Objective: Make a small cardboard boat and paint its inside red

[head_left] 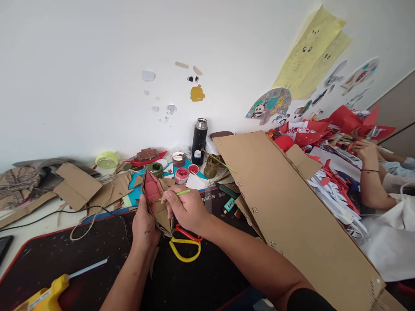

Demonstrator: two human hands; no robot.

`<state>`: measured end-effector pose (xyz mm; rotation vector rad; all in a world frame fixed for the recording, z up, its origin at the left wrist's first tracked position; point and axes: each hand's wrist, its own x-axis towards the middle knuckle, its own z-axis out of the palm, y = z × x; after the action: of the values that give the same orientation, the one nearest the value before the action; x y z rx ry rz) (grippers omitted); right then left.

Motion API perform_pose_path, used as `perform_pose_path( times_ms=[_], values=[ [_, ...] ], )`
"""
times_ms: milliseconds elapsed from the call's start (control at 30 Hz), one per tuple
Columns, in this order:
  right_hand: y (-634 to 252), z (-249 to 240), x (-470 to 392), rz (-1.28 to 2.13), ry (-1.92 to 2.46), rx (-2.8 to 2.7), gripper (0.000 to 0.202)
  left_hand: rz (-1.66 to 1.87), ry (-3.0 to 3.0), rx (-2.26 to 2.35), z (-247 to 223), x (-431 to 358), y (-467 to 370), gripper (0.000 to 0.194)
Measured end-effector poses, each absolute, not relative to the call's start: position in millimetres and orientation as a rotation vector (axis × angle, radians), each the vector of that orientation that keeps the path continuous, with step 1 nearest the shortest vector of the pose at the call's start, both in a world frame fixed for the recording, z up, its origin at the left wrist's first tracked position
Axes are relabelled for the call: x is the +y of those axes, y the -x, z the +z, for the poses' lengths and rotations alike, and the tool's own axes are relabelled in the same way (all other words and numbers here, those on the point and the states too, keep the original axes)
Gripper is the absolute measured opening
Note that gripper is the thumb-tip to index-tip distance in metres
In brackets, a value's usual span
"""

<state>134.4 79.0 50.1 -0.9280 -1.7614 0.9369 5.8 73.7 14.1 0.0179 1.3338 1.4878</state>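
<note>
My left hand (145, 224) is wrapped round the lower left side of a small boat-shaped cardboard piece (159, 211), holding it tilted up. Its upper inside is painted pinkish red, while the lower part is bare brown. In my right hand (188, 209) a thin green-handled paintbrush (183, 192) is pinched, its tip against the inside of the cardboard piece. Below both hands, scissors (186, 250) with yellow and red handles lie on the black mat. Open paint jars stand just behind: red (181, 175), another red (193, 169) and dark green (155, 170).
A large cardboard sheet (285, 207) slants across the right side. A yellow glue gun (48, 296) lies front left. Cardboard scraps (78, 185) and twine are at left. A black flask (199, 136) stands by the wall. Another person's hand (365, 151) is at far right, near red paper.
</note>
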Motion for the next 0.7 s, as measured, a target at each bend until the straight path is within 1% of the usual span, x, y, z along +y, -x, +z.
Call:
perform_pose_path(
  times_ms=[67, 200, 300, 467, 700],
  values=[
    [-135.6, 48.8, 80.6, 0.978, 0.941, -1.730, 0.056, 1.502, 0.002, 1.357, 15.1, 74.1, -6.2, 0.034],
    [-143.9, 43.1, 86.5, 0.983, 0.978, -1.683, 0.047, 1.565, 0.030, 1.353, 17.6, 74.9, -8.3, 0.032],
    [-149.7, 41.5, 89.0, 0.916, 1.002, -1.710, 0.042, 1.563, -0.010, 1.336, 18.1, 74.2, -9.8, 0.034],
    [-149.7, 46.8, 87.1, 0.733, 1.058, -1.835, 0.040, 1.573, -0.100, 1.442, 21.6, 70.5, -12.9, 0.038],
    [-147.3, 50.8, 81.7, 0.637, 1.124, -1.971, 0.035, 1.596, -0.096, 1.392, 26.6, 71.3, -14.4, 0.037]
  ],
)
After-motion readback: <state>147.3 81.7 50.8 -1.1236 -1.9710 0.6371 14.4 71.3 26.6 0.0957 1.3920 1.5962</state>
